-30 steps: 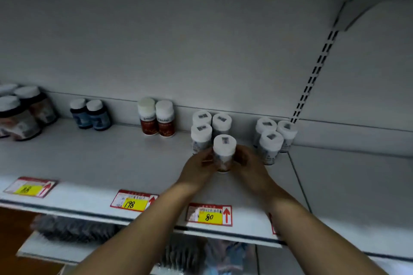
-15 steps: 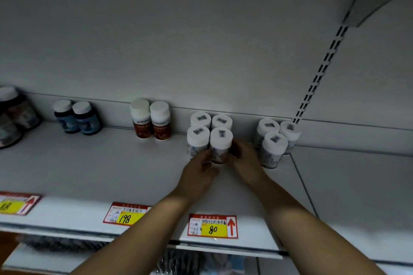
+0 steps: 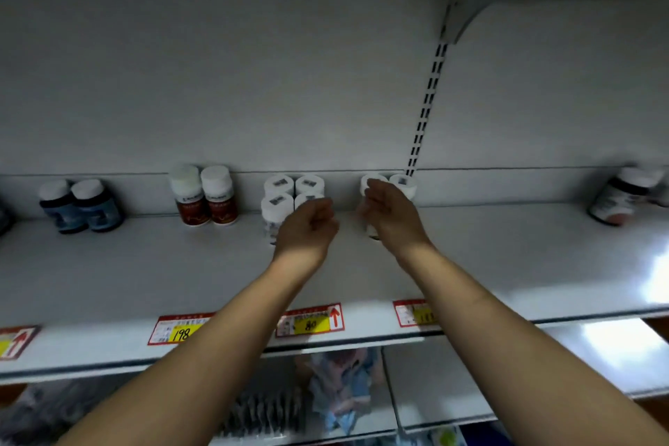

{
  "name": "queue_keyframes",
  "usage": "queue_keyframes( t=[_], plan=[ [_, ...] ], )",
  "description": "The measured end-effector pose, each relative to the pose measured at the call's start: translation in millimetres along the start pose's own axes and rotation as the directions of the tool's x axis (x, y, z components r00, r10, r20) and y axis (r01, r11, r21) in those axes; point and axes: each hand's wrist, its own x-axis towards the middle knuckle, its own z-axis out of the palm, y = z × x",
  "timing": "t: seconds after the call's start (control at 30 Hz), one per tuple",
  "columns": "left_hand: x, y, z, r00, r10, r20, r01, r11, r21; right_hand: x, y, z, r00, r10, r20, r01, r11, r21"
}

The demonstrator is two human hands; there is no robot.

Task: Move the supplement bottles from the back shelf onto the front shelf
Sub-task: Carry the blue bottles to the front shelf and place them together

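Four white-capped supplement bottles (image 3: 278, 201) stand clustered at the shelf (image 3: 144, 264) back, 12 o'clock of the left hand (image 3: 307, 228), fingers loosely curled, holding nothing. Right hand (image 3: 389, 214) reaches a second cluster (image 3: 403, 183) at 1 o'clock; cannot tell whether its fingers clamp a bottle.

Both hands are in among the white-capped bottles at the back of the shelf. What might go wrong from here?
1. The left hand sits right against the tight group of four white bottles; a nudge may topple several.
2. The right hand hides the front bottle of the right-hand group, so its grip cannot be confirmed.
3. The dim, blurred view makes labels hard to check.
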Motion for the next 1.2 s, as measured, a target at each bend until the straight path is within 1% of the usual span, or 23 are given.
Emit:
queue_keyframes(
  t=[0.13, 0.23, 0.33, 0.43, 0.57, 0.7, 0.8, 0.97, 1.1, 1.2],
  plan=[
    [-12.3, 34.9, 36.0, 0.995, 0.101, 0.012, -0.101, 0.995, -0.010, -15.8, -20.3, -44.6, 0.994, -0.045, -0.099, 0.051, 0.997, 0.062],
    [-37.2, 57.7, 78.7, 0.992, 0.115, 0.055, -0.110, 0.990, -0.085, -40.3, -25.1, -96.6, 0.985, -0.062, -0.160, 0.075, 0.994, 0.079],
    [-64.0, 78.9, 138.3, 0.982, 0.144, 0.120, -0.130, 0.984, -0.121, -71.0, -23.6, -166.8, 0.979, -0.059, -0.195, 0.078, 0.993, 0.091],
    [-91.9, 101.5, 218.5, 0.974, 0.173, 0.150, -0.139, 0.968, -0.211, -101.0, -14.5, -254.2, 0.970, -0.085, -0.230, 0.107, 0.990, 0.089],
    [-137.5, 135.0, 348.2, 0.957, 0.171, 0.233, -0.095, 0.948, -0.303, -146.7, -4.4, -390.1, 0.952, -0.093, -0.292, 0.108, 0.993, 0.038],
    [-177.6, 161.1, 461.0, 0.910, 0.150, 0.386, -0.033, 0.955, -0.295, -183.7, 4.9, -509.8, 0.901, -0.034, -0.432, 0.032, 0.999, -0.011],
    [-192.2, 175.3, 529.2, 0.876, 0.153, 0.457, -0.029, 0.963, -0.266, -199.3, 16.6, -582.0, 0.862, 0.000, -0.507, -0.012, 1.000, -0.019],
    [-198.0, 186.5, 632.9, 0.832, 0.188, 0.521, -0.080, 0.972, -0.223, -199.9, 54.5, -669.2, 0.812, 0.028, -0.583, -0.042, 0.999, -0.010],
    [-176.4, 191.1, 716.8, 0.825, 0.218, 0.521, -0.107, 0.966, -0.235, -162.7, 87.8, -735.8, 0.815, 0.025, -0.579, -0.044, 0.999, -0.018],
    [-149.5, 197.0, 771.2, 0.844, 0.185, 0.503, -0.091, 0.974, -0.205, -124.1, 103.6, -782.6, 0.834, 0.053, -0.549, -0.094, 0.995, -0.046]
  ],
)
